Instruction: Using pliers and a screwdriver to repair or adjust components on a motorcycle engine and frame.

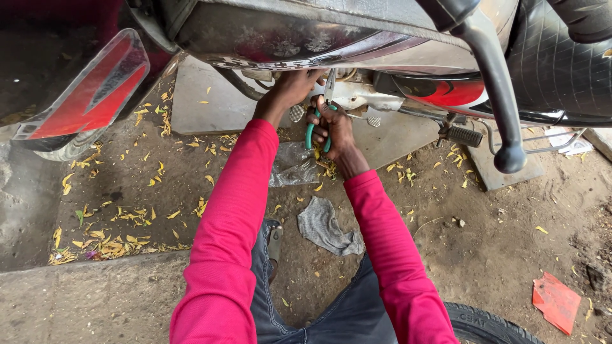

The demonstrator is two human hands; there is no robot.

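Observation:
I look down at a motorcycle [306, 32] from above, with both arms in bright pink sleeves reaching under its tank. My right hand [335, 130] grips pliers with green handles [313, 130], their jaws pointing up at a metal part of the engine area [347, 95]. My left hand [290, 89] reaches beneath the tank edge just left of the pliers; its fingertips are hidden, so what they touch is unclear.
A grey rag [325, 226] and a clear plastic bag [290, 165] lie on the dirt below my hands. A footpeg [462, 135], a handlebar end [507, 156], a tyre [484, 325], a red scrap [556, 301] and yellow leaves surround me.

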